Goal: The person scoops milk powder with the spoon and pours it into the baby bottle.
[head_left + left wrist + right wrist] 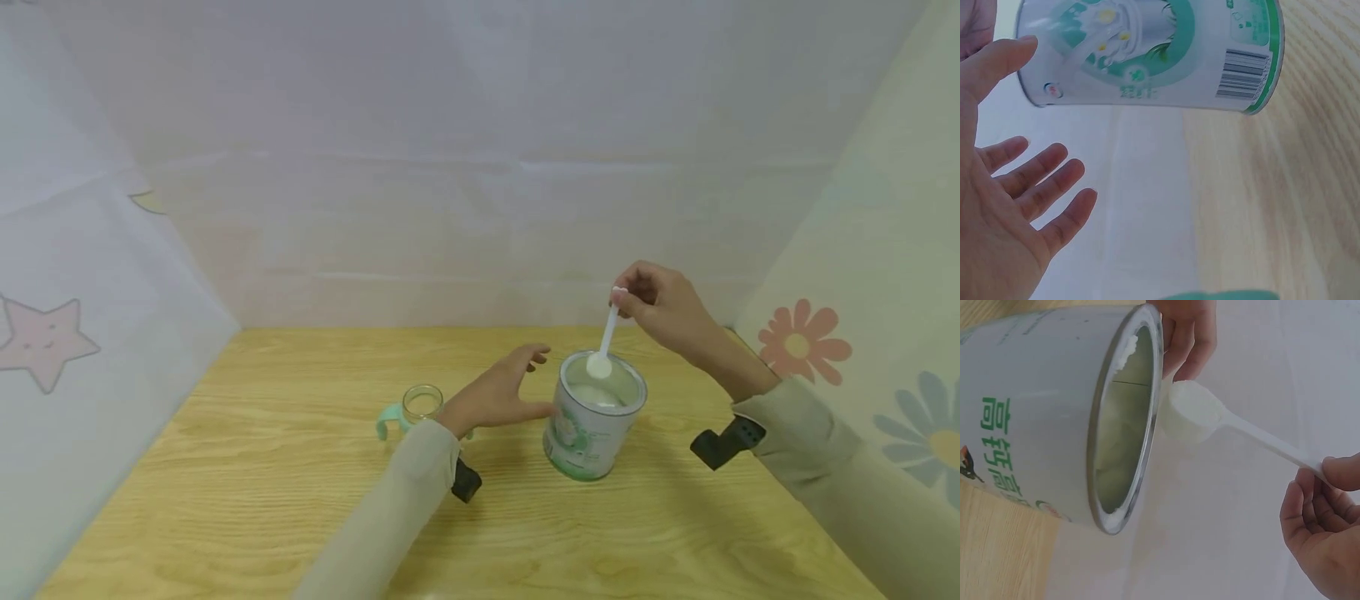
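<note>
Furthest left on the wooden tabletop (225, 500) stands a small clear bottle (422, 404) with mint-green handles, upright, its mouth open to the ceiling. Just beside it, the left hand (498, 392) reaches in from its beige sleeve with the palm turned toward the tin and the fingers spread and nearly straight; it grips nothing. The thumb lies close against the tin's wall, though I cannot tell whether it touches.

The tin (594, 421) comes next, a silver can with green print, standing upright near the middle of the tabletop with its lid off and pale powder showing inside.

Over its open mouth hangs the white scoop (604, 348). Its long axis runs steeply, bowl down and a little to the left at the tin's rim, handle rising up and to the right. The bowl is heaped with white powder.

On the right, the right hand (660, 304) is raised above and behind the tin, wrist bent, pinching the top end of the scoop's handle between thumb and fingertips, the other fingers curled in.
</note>
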The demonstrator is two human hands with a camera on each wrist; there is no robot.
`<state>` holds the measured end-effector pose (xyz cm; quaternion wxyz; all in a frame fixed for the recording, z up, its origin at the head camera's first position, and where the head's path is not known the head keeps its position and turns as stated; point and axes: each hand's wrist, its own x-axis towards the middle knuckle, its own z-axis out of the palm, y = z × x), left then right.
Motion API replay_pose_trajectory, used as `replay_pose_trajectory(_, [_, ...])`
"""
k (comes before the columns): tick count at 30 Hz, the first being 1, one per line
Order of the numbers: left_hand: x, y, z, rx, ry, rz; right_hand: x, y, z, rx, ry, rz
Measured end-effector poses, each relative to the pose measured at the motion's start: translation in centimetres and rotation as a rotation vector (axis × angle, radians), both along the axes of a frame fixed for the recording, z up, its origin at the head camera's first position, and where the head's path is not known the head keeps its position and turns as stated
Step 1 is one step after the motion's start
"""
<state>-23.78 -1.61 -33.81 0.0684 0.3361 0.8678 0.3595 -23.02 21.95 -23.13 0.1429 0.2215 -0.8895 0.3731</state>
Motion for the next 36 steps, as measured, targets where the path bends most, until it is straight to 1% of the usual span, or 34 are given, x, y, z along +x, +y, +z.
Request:
replay_pose_trajectory(4, [0.1, -0.6, 0.6, -0.007, 0.006, 0.012, -0.4, -0.5, 0.1, -0.003, 0.012, 0.012])
replay_pose_trajectory(10, [0.1, -1.9, 1.0, -0.015, 0.023, 0.031, -1.0, -1.1, 0.3, 0.005, 0.011, 0.015])
replay_pose_trajectory(14, [0.0, -3.1, 1.5, -0.016, 0.027, 0.061, -1.3, -1.5, 0.5, -0.001, -0.004, 0.015])
replay_pose_trajectory(19, [0.1, -4.7, 2.0, -0.011, 0.027, 0.114, -1.8, -2.3, 0.7, -0.011, -0.02, 0.041])
replay_pose_trajectory(23, [0.1, -5.9, 2.4, -0.002, 0.026, 0.126, -2.0, -3.1, 0.8, -0.018, -0.032, 0.059])
replay_pose_trajectory(27, [0.1, -6.8, 2.5, 0.006, 0.024, 0.136, -2.1, -3.9, 1.0, -0.021, -0.044, 0.073])
replay_pose_trajectory(36, [0.5, -8.7, 2.1, 0.004, 0.037, 0.167, -2.6, -5.7, 1.0, -0.022, -0.066, 0.12])
